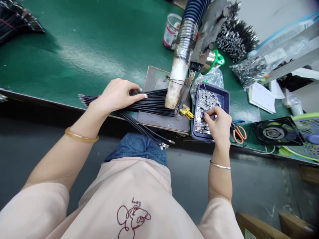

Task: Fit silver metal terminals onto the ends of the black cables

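Observation:
My left hand [117,94] lies over a bundle of black cables [149,103], its fingers curled on them and the thumb along the top. The cables' right ends rest on a grey board [164,123], below a long metal tip. Several separate cables [143,127] hang over the table edge, with metal connectors [163,145] on their ends. My right hand [219,122] is over a dark blue tray [225,96] of small metal connectors [206,99]. Its thumb and forefinger pinch together at the pieces, apparently on one small metal connector, mostly hidden by the fingertips.
A ribbed hose [193,16] with a wrapped white end and a grey tool holder [208,36] come down over the board. A yellow clip [186,112] sits left of the tray; orange-handled pliers [239,132] and a fan [276,132] lie right. Behind stands a plastic tub [171,31].

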Demonstrator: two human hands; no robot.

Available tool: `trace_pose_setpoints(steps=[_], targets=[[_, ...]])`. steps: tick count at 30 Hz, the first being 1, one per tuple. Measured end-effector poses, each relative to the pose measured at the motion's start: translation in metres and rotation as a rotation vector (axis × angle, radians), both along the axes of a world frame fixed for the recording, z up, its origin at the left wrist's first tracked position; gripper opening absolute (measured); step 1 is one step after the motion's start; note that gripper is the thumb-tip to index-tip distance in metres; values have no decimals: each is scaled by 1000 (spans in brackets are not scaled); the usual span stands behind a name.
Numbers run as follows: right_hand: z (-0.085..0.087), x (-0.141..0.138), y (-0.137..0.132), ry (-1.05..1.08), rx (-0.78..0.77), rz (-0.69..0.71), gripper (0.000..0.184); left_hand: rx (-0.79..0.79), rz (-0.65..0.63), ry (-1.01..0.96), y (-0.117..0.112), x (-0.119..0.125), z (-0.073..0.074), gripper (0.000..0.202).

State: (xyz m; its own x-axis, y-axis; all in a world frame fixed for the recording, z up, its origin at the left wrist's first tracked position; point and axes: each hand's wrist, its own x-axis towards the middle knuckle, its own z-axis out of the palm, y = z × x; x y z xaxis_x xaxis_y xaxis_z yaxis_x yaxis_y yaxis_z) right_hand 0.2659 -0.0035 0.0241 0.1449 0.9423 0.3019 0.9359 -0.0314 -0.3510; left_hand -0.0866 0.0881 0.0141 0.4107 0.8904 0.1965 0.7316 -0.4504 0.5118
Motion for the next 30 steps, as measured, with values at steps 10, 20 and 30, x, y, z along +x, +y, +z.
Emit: trace_pose_setpoints(steps=[10, 20, 30], targets=[[6, -29, -33, 192, 324, -88, 14, 395, -244, 36, -46, 62, -29, 15], [8, -81, -65, 153, 683, -18, 14, 372, -255, -59, -65, 58, -34, 16], [-5, -103, -70, 564, 473, 42, 5, 315, -253, -195, -77, 61, -27, 13]])
